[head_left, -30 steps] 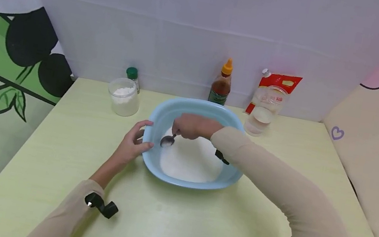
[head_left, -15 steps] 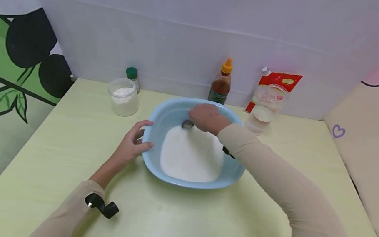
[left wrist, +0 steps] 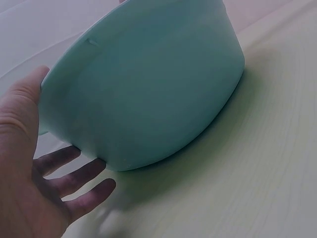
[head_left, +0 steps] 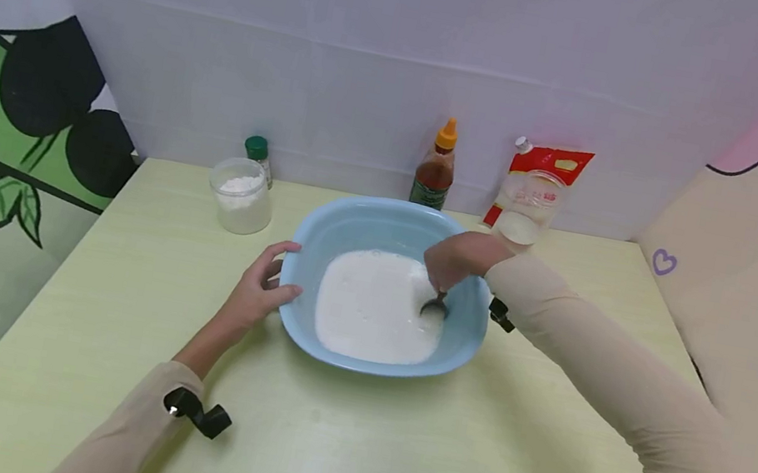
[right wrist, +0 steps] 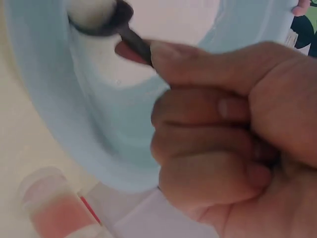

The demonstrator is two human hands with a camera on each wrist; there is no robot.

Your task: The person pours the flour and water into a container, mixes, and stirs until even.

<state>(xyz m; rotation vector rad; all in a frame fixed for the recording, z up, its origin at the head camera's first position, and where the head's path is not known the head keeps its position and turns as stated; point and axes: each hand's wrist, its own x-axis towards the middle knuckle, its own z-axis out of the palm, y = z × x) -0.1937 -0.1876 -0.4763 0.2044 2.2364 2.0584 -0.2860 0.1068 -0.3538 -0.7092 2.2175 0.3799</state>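
A light blue plastic basin (head_left: 367,366) holds a pool of white liquid (head_left: 367,306). My right hand (head_left: 462,258) reaches into its right side and grips a dark metal spoon (head_left: 435,306) by the handle. In the right wrist view the fingers curl tightly round the handle, and the spoon's bowl (right wrist: 96,19) carries some white liquid near the basin wall. My left hand (head_left: 257,289) steadies the basin's left side from outside. In the left wrist view its thumb touches the basin (left wrist: 148,89) near the rim, while the other fingers extend loosely towards the wall.
Behind the basin stand an orange-capped sauce bottle (head_left: 435,170) and a red and white spouted pouch (head_left: 565,164). In front of the pouch, a clear container (head_left: 522,224) is partly hidden by my right wrist. A jar of white powder (head_left: 242,204) and a green-capped shaker (head_left: 258,151) stand back left.
My right hand has swept the spoon from the basin's left side, past the back, to its right side. The left hand has stayed against the basin's left side.
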